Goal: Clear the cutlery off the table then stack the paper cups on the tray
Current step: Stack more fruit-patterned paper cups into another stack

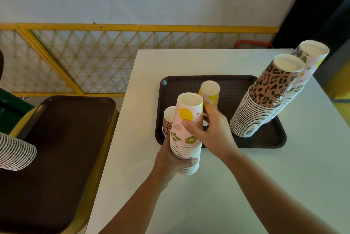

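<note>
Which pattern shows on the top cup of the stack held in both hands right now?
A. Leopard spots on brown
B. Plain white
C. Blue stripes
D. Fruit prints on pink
D: the top cup of the held stack is pink with yellow fruit and a kiwi slice; the left hand grips its base and the right hand its upper cup.

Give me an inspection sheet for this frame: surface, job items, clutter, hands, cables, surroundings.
Surface: white table, no cutlery seen.
Job items: brown tray bears two tall cup stacks, inverted; two short stacks at its left end; held fruit-print stack over its near-left corner.
Clutter: nothing seen.
Hands: left hand grips the held stack's base; right hand grips its top cup.
Cables: nothing seen.
Surroundings: second tray on a yellow seat, yellow lattice rail, white wall.
</note>
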`<state>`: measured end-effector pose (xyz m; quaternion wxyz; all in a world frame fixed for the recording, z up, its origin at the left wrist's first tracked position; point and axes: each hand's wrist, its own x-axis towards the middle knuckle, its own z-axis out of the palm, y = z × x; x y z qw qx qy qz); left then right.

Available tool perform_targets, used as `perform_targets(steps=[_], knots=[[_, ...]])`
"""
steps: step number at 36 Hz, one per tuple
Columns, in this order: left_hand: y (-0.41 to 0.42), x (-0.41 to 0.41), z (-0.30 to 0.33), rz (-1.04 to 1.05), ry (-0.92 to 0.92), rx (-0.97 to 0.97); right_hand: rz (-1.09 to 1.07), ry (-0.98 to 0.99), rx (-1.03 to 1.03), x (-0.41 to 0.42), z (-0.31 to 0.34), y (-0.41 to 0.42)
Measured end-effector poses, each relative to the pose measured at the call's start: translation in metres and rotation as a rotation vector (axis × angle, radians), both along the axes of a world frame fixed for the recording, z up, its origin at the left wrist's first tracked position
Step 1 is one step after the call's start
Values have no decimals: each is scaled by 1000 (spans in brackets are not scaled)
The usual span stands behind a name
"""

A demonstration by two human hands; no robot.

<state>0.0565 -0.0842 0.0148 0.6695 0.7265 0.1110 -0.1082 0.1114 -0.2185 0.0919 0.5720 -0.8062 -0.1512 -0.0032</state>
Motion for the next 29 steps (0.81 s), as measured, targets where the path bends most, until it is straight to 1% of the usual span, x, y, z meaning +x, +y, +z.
perform_targets(steps=[12, 15, 22, 24, 29], knots=[[-1, -4, -1, 4, -13, 21, -157, -104, 49, 11, 28, -7], [-1, -5, -2, 2, -8, 30, -248, -144, 108, 21, 44, -10], [1, -3, -4, -2, -13, 66, -409, -259, 335, 58, 73, -14], [2, -2, -4, -2, -16, 65, -446, -268, 313, 69, 71, -15], [5, 1, -4, -3, -19, 51, -499, -252, 97, 89, 39, -15]])
